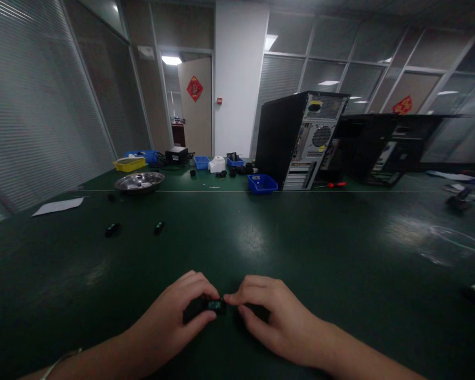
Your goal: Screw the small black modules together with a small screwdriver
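Note:
A small black device with a lit green display [214, 305] is between the thumb and fingers of my left hand [186, 306], low over the green table [237, 253]. My right hand [275, 314] is just to its right. Its index fingertip reaches the device's right end, with the thumb held a little apart below. Whether that fingertip presses on the device I cannot tell. Two similar small black devices, one [159, 227] nearer and another [112, 229] farther left, lie on the table beyond my left hand.
A metal bowl [139, 182], a yellow tray [130, 164] and a paper sheet [58, 206] are at the left. A blue bin [262, 184] stands before a computer tower [283, 140]. A red-handled screwdriver [336, 184] lies beyond. A clear round container [451, 245] is at the right.

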A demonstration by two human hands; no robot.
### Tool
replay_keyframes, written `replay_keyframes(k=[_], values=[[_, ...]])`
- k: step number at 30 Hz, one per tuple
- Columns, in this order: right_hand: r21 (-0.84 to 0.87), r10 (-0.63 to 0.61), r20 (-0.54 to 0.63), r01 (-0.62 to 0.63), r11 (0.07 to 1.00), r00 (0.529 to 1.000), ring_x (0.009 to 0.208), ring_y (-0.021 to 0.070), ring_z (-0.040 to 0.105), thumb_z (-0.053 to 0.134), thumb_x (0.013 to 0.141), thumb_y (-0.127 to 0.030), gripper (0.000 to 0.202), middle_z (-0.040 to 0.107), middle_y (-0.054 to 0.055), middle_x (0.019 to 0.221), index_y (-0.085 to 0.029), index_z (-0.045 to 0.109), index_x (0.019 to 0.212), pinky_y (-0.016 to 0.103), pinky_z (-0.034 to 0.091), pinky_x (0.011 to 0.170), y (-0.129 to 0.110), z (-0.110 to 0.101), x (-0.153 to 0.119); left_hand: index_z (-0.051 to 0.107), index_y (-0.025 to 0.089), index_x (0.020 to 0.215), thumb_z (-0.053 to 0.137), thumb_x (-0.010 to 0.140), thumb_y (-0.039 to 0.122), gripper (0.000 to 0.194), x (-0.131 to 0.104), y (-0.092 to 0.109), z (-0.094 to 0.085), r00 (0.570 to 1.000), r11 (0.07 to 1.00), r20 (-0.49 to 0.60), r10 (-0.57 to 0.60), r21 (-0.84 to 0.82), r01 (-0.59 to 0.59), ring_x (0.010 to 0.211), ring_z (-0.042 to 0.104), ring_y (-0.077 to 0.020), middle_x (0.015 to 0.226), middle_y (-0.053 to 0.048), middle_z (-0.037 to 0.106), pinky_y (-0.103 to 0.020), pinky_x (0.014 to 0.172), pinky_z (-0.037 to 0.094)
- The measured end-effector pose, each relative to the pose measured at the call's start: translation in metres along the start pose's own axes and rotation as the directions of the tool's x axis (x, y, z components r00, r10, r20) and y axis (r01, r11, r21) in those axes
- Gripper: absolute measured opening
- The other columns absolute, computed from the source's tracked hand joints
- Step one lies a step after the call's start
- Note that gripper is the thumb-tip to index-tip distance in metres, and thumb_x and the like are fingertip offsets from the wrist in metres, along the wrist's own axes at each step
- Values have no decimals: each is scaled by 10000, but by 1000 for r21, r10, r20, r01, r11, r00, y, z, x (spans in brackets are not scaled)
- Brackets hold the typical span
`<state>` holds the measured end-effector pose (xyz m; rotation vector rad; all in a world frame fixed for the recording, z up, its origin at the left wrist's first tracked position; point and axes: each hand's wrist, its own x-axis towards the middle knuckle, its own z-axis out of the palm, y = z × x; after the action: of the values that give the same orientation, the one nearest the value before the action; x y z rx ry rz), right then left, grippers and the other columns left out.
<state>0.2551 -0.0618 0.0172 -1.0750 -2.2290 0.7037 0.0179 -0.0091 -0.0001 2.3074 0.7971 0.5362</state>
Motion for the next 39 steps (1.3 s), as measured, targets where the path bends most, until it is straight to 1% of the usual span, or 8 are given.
replay_keyframes(k=[6, 16, 28, 32, 35, 37, 38, 39], values=[[-17, -3, 9, 3, 1000, 1000, 830, 172, 641, 536, 913, -96, 326, 676, 40, 935, -225, 701, 1163, 273, 488, 742, 0, -1, -2, 658, 211, 1023, 606, 869, 145, 175, 0, 2, -2, 1000, 999, -16, -23, -36, 22, 884, 611, -215, 950, -47, 655, -327, 784, 488], [-8, 0, 39, 0, 1000, 999, 844, 174, 644, 530, 922, -99, 321, 678, 48, 952, -216, 697, 1170, 274, 490, 747, -2, 0, -2, 668, 215, 1039, 620, 871, 146, 188, -1, 0, -1, 1000, 998, -12, 5, -63, -6, 880, 621, -208, 953, -41, 661, -314, 771, 487], [59, -21, -38, 23, 998, 999, 887, 187, 632, 523, 950, -120, 319, 677, 71, 996, -203, 675, 1217, 298, 497, 788, -1, 1, -3, 669, 208, 1040, 629, 873, 146, 183, -1, -1, -1, 1000, 996, 6, 18, -89, -17, 885, 621, -204, 955, -37, 662, -314, 784, 478], [56, -20, -68, 23, 998, 998, 864, 194, 627, 514, 954, -129, 314, 673, 83, 977, -185, 678, 1215, 310, 504, 774, 2, 1, -2, 659, 212, 1089, 671, 842, 123, 263, -2, -1, 0, 999, 999, 29, -24, -37, 25, 872, 601, -208, 940, -29, 634, -327, 781, 467], [55, -29, -80, 33, 998, 996, 867, 195, 624, 516, 953, -123, 317, 672, 82, 973, -186, 676, 1219, 312, 504, 775, 3, 1, -2, 637, 216, 1147, 755, 792, 173, 377, -3, -1, 0, 998, 1000, 51, -25, 5, 25, 801, 578, -209, 860, -9, 605, -325, 735, 452], [54, -26, -82, 31, 998, 996, 874, 194, 626, 523, 953, -124, 316, 674, 81, 982, -190, 673, 1223, 311, 504, 782, 4, 1, -3, 636, 222, 1147, 709, 853, 227, 303, -4, -1, -1, 998, 1000, 67, 1, 9, -2, 760, 568, -204, 814, -3, 591, -314, 700, 446], [56, -24, -86, 29, 998, 996, 882, 193, 628, 526, 953, -122, 317, 675, 81, 991, -192, 671, 1226, 310, 504, 786, 4, 1, -3, 639, 223, 1133, 633, 911, 227, 222, -4, -1, -1, 998, 1000, 61, 19, 4, -20, 754, 570, -200, 814, -8, 591, -308, 690, 449], [61, -22, -90, 28, 998, 996, 888, 191, 630, 528, 953, -119, 319, 675, 81, 998, -193, 669, 1229, 307, 505, 790, 4, 0, -3, 640, 224, 1123, 534, 959, 196, 197, -4, -1, -2, 998, 999, 45, 42, -1, -42, 768, 579, -198, 840, -20, 598, -304, 692, 458]])
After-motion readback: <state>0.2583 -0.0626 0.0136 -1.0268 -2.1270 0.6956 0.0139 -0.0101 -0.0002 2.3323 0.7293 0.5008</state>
